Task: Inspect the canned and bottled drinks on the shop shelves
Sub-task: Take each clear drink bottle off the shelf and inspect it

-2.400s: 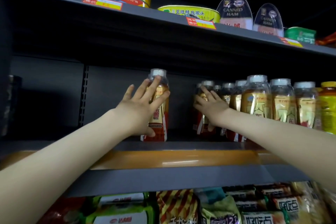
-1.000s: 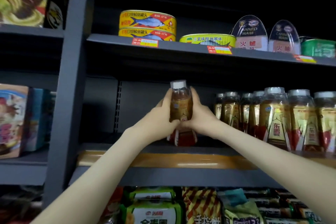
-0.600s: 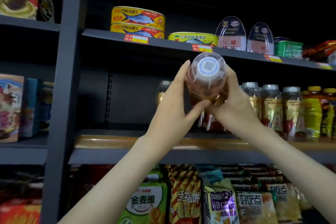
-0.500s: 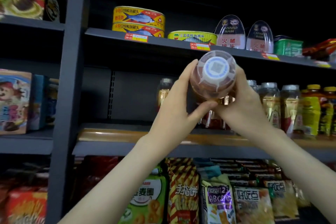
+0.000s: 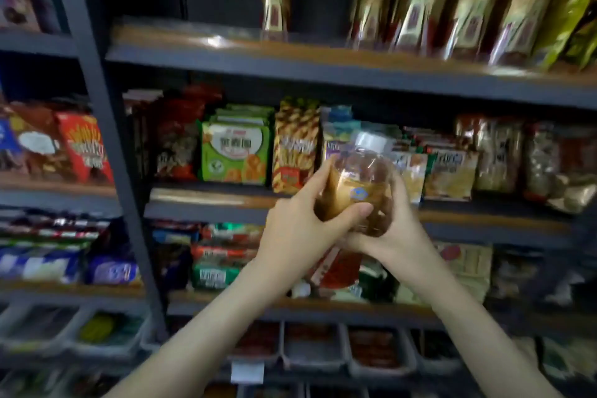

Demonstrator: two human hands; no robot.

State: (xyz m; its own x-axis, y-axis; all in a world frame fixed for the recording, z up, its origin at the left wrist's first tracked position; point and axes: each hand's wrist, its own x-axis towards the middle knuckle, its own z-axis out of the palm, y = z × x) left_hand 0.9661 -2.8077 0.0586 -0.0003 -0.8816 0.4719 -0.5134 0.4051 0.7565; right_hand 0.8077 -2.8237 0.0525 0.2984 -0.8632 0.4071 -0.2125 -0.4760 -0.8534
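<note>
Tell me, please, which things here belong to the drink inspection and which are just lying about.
Job: amber drink bottle, gripped by left hand and right hand; row of bottled drinks above; lone bottle beside them.
Lying about: green snack bag; striped snack packet; bottom trays.

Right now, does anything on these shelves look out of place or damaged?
A lone gold-labelled brown drink bottle stands apart, left of its matching row on the top shelf. The clear white-capped bottle gripped by left hand and right hand looks intact; the frame is blurred.
</note>
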